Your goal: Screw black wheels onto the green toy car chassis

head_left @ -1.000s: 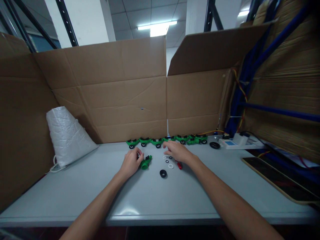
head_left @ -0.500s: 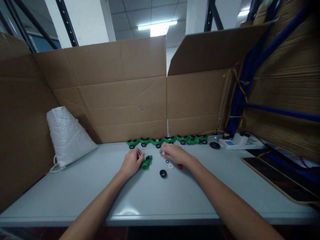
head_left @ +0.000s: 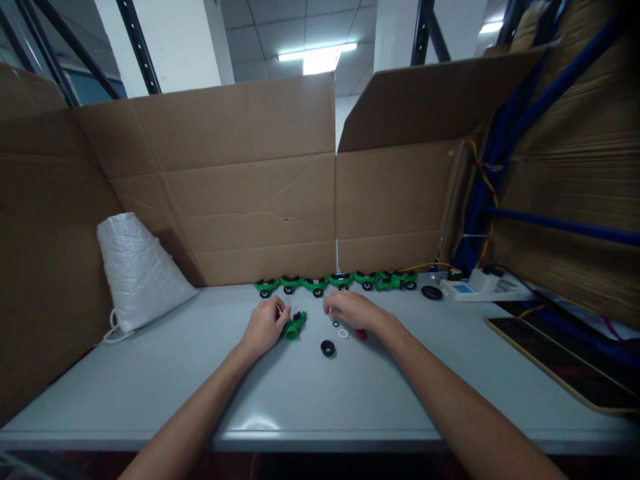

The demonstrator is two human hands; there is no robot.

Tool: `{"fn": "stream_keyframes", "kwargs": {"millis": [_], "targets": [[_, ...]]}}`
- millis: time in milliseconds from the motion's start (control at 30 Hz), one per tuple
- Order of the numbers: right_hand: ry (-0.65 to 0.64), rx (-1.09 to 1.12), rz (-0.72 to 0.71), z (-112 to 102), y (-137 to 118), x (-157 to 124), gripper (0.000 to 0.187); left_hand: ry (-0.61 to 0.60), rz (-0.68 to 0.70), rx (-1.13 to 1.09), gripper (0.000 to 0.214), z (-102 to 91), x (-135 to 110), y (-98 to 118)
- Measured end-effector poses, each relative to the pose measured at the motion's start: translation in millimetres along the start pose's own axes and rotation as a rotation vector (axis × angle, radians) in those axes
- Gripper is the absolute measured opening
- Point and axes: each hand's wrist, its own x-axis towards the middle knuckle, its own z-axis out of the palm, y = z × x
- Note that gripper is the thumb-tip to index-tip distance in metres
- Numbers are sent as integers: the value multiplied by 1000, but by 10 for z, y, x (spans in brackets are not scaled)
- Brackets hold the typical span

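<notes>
My left hand [head_left: 266, 325] rests on the table with thumb and fingers curled together. A dark bit shows between the fingertips, too small to name. Right beside the thumb lies a green plastic part [head_left: 295, 326] with a round open end; I cannot tell if they touch. My right hand [head_left: 354, 308] is low over the table, its fingers bent down and drawn together, their tips partly hidden. Near it lie a small black ring [head_left: 335, 324], a white ring [head_left: 343, 333] and a red piece [head_left: 361, 334], partly under the wrist. Closer to me sits a thicker black ring [head_left: 327, 348].
Several green pieces with black wheel-like rounds [head_left: 318, 287] line the back edge. A black ring-shaped item [head_left: 431, 293] and a power strip [head_left: 487, 285] stand right of them. A white bag [head_left: 143, 277] leans at left. Cardboard walls [head_left: 250, 180] enclose the table; a dark panel [head_left: 560, 360] lies right.
My right hand's fingers have drawn closer together and bent downward. My left hand stays beside the green part. The whole view has shifted slightly.
</notes>
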Motion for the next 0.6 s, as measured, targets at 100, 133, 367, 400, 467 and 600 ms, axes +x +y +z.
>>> {"fn": "stream_keyframes", "kwargs": {"millis": [100,133,367,400,467,600], "targets": [[-7,-3,6,-11,-4,3,12,1,-8,-1,25,3,-2,-5],[-8,-3,8,-12,-3,4,11,-1,-11,-3,25,-2,-3,0],[-3,-10,24,36,4,22,5,-16,-23,-5,26,-76,-18,80],[0,-11,28,46,1,23,6,-14,-23,-7,26,-81,-19,87],[7,-14,32,58,-9,19,7,-14,-24,-11,26,-84,-18,92],[30,-19,30,49,-23,-6,4,-10,-27,-15,26,-69,-16,71]]}}
